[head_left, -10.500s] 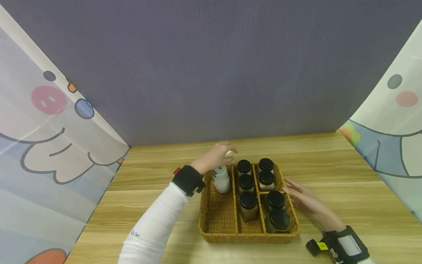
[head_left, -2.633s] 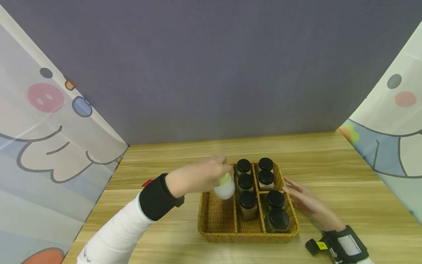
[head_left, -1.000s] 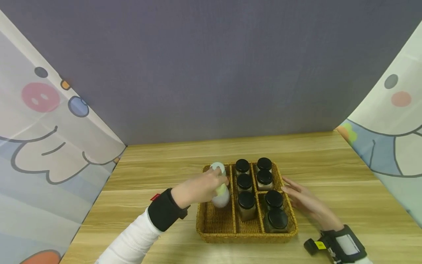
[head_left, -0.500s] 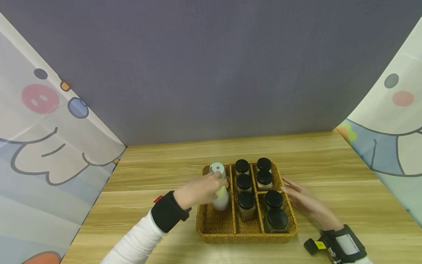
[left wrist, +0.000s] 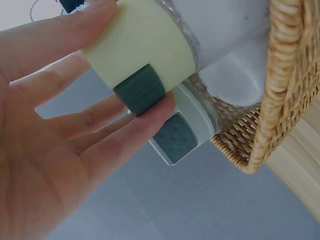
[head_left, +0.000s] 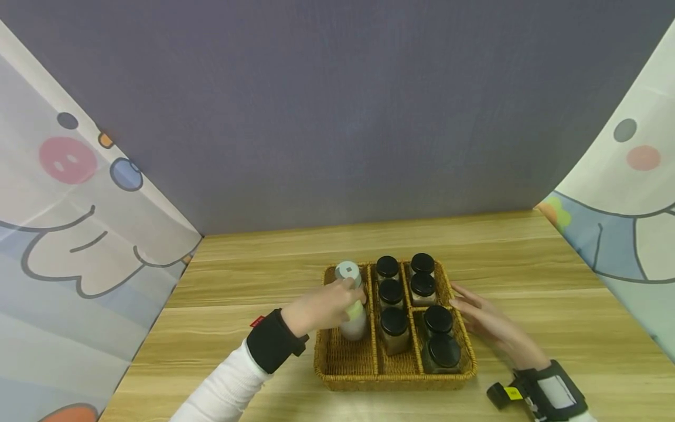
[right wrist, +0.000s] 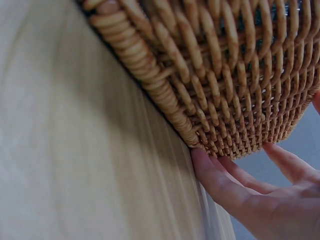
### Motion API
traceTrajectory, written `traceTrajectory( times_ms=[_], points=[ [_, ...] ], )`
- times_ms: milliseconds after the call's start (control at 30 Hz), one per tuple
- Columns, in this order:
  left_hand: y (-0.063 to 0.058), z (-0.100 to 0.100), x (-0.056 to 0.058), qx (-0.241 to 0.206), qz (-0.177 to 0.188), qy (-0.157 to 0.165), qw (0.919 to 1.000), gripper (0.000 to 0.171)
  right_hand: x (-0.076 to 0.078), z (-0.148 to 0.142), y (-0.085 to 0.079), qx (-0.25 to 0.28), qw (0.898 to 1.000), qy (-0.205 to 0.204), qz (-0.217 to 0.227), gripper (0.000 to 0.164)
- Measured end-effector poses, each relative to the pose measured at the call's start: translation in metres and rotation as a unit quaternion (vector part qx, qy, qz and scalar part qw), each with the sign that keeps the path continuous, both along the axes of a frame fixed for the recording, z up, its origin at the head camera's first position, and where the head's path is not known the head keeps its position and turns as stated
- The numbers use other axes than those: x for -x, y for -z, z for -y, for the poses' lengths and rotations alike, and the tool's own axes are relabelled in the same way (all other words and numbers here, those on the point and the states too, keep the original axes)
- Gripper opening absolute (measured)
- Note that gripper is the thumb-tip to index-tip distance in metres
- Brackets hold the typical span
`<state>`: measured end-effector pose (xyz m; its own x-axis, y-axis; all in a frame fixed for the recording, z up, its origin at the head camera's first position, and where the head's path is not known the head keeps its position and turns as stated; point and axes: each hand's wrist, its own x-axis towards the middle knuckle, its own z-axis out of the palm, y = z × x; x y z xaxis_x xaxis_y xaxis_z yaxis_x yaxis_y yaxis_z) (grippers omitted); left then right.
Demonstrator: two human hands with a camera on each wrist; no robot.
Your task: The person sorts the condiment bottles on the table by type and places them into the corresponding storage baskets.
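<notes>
My left hand [head_left: 323,306] pinches the pale yellow cap of a clear seasoning jar [head_left: 354,329] with white contents, in the front-to-back left compartment of the wicker basket [head_left: 398,382]. In the left wrist view, thumb and fingers are on the yellow cap [left wrist: 142,42], which has a dark green tab. Just behind it stands a similar jar with a pale grey-green cap [head_left: 348,271]. My right hand [head_left: 493,325] lies against the basket's right side. Its fairly straight fingertips touch the woven wall [right wrist: 225,110] in the right wrist view.
Several black-lidded jars [head_left: 394,321] fill much of the middle compartment and both right compartments. The basket sits on a wooden table [head_left: 253,264]. A grey panel [head_left: 337,117] rises behind, and printed cloths [head_left: 68,246] hang at both sides.
The yellow-capped jar has come down into the left compartment, in front of the grey-green-capped jar, and stands more upright. Earlier my left hand reached to the basket's back edge. My right hand stays put.
</notes>
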<state>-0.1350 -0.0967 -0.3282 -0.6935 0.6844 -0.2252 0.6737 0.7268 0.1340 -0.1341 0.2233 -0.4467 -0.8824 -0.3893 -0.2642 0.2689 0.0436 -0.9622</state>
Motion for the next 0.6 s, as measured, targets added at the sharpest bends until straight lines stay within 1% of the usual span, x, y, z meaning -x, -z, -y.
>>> traceTrajectory(
  times_ms=[233, 600],
  points=[
    [0.0034, 0.0003, 0.0004, -0.004, 0.001, -0.001, 1.0, 0.036, -0.0015, 0.0009, -0.0002, 0.003, 1.0, 0.001, 0.003, 0.071],
    [0.0026, -0.0026, -0.0045, -0.002, 0.006, -0.007, 1.0, 0.037, -0.0022, 0.0014, -0.002, 0.005, 1.0, 0.001, 0.009, 0.071]
  ],
)
